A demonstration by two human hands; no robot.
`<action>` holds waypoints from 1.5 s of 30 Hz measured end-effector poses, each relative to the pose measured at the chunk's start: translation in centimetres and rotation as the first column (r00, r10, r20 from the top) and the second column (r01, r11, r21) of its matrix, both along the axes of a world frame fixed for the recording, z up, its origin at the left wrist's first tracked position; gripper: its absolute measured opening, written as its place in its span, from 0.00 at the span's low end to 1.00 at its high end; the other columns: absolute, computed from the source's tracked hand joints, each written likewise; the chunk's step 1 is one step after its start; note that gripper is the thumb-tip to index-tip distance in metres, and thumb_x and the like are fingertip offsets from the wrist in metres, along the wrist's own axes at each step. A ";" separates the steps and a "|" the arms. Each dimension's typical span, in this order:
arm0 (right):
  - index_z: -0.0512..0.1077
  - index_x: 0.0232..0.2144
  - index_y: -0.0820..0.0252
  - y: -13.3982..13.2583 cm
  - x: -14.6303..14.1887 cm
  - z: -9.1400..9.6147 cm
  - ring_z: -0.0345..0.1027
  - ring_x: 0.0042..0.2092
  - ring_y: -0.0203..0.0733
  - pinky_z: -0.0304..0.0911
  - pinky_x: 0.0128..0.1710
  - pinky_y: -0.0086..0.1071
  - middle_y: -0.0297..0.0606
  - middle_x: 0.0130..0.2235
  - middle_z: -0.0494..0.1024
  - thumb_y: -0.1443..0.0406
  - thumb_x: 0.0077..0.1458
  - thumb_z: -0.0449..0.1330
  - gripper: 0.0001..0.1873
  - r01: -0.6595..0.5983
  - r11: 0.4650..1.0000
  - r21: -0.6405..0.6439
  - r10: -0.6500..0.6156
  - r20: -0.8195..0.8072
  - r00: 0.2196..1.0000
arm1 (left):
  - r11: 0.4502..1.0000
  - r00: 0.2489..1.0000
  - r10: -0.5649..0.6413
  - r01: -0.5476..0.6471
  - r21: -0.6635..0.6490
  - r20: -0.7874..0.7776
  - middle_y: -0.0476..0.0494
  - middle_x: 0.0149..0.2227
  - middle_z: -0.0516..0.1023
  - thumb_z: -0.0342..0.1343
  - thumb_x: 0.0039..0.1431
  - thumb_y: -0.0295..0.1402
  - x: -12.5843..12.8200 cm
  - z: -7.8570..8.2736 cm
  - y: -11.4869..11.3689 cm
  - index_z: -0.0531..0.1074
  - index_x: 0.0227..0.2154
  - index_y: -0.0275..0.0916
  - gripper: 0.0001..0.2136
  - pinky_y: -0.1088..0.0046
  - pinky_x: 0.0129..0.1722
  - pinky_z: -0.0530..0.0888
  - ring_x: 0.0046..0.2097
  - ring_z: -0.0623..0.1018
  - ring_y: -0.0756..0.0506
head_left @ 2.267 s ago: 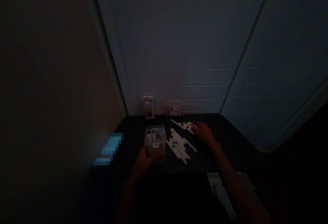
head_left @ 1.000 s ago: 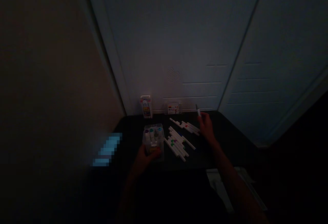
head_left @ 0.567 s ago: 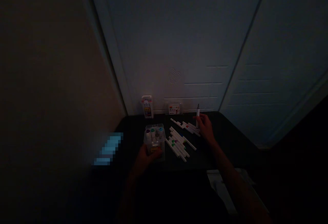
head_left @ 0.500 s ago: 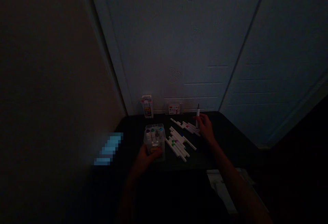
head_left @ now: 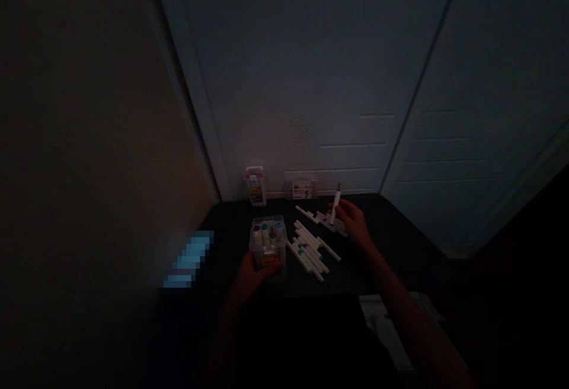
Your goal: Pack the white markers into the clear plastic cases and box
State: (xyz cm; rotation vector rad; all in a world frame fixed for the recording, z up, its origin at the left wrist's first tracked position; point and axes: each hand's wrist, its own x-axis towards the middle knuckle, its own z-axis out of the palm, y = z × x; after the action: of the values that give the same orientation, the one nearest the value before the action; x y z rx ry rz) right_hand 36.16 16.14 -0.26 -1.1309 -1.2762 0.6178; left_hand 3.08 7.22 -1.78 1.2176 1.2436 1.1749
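The scene is very dark. My left hand point(head_left: 252, 276) is closed on the near side of a clear plastic box point(head_left: 268, 245) that holds several upright markers with coloured caps. My right hand point(head_left: 353, 223) holds a white marker point(head_left: 335, 204) nearly upright, dark tip up, above the far group of loose markers point(head_left: 326, 221). A second heap of white markers point(head_left: 309, 249) lies between the box and my right hand on the dark table point(head_left: 391, 229).
Two small packages stand at the table's back edge against the wall: a tall one point(head_left: 255, 185) and a low clear one point(head_left: 302, 188). A pale object point(head_left: 384, 327) lies below the table's near right edge. A blurred light patch point(head_left: 189, 258) sits at left.
My right hand picked a marker out of the far group, raised it upright, then moved it slightly left. My left hand stayed on the box.
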 end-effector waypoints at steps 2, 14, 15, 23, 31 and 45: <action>0.76 0.50 0.59 -0.1 -0.1 0.2 0.82 0.44 0.53 0.75 0.49 0.50 0.49 0.47 0.85 0.43 0.52 0.67 0.33 -0.015 1.000 -0.002 0.015 -0.026 1.000 | 1.000 1.000 0.010 -0.010 -0.011 -0.004 0.35 0.50 0.84 0.76 0.41 0.44 0.0 0.0 0.0 0.75 0.50 0.35 0.33 0.60 0.50 0.81 0.50 0.84 0.34; 0.76 0.40 0.58 -1.5 -2.2 1.8 0.82 0.42 0.53 0.78 0.42 0.46 0.45 0.42 0.85 0.48 0.45 0.73 0.26 0.002 1.000 -0.009 -0.004 -0.269 0.963 | 1.000 1.000 0.010 -0.009 -0.024 0.017 0.36 0.49 0.85 0.76 0.41 0.41 0.2 0.4 -0.2 0.76 0.48 0.36 0.30 0.61 0.50 0.80 0.50 0.84 0.35; 0.76 0.40 0.57 -2.1 -2.9 2.4 0.82 0.42 0.53 0.78 0.42 0.46 0.45 0.43 0.86 0.49 0.46 0.73 0.25 -0.014 1.000 0.003 0.015 -0.292 0.956 | 1.000 1.000 0.012 -0.011 -0.028 0.014 0.36 0.49 0.85 0.76 0.41 0.40 0.2 0.4 -0.2 0.76 0.48 0.37 0.30 0.61 0.50 0.80 0.50 0.84 0.35; 0.71 0.43 0.51 -8.9 -9.3 10.8 0.83 0.41 0.48 0.78 0.46 0.46 0.36 0.42 0.86 0.57 0.54 0.72 0.18 -0.332 0.933 0.138 0.357 -0.232 0.905 | 1.000 1.000 0.000 0.000 0.000 0.002 0.37 0.49 0.85 0.76 0.43 0.41 -0.1 -0.2 0.0 0.76 0.51 0.38 0.30 0.60 0.51 0.80 0.51 0.84 0.35; 0.76 0.40 0.52 -10.1 -14.0 12.1 0.79 0.41 0.45 0.75 0.44 0.41 0.35 0.39 0.83 0.56 0.59 0.68 0.10 -0.343 0.920 0.189 0.346 0.017 0.938 | 1.000 1.000 -0.008 0.008 0.002 -0.013 0.38 0.48 0.85 0.75 0.44 0.39 0.1 0.6 -0.3 0.76 0.51 0.37 0.30 0.62 0.49 0.80 0.50 0.84 0.35; 0.75 0.40 0.52 -8.7 -16.1 9.3 0.72 0.45 0.48 0.66 0.48 0.42 0.36 0.41 0.80 0.66 0.57 0.67 0.08 -0.265 0.952 0.151 0.185 0.406 0.895 | 0.999 1.000 -0.014 0.015 0.029 -0.012 0.38 0.47 0.85 0.73 0.45 0.41 0.1 0.0 0.0 0.75 0.52 0.35 0.31 0.62 0.48 0.79 0.49 0.83 0.35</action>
State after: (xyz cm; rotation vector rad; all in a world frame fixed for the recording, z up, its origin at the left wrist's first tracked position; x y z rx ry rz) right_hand 20.10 7.49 9.03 -0.9682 -1.7914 0.4295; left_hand 3.13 7.21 -1.75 1.2548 1.2282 1.1808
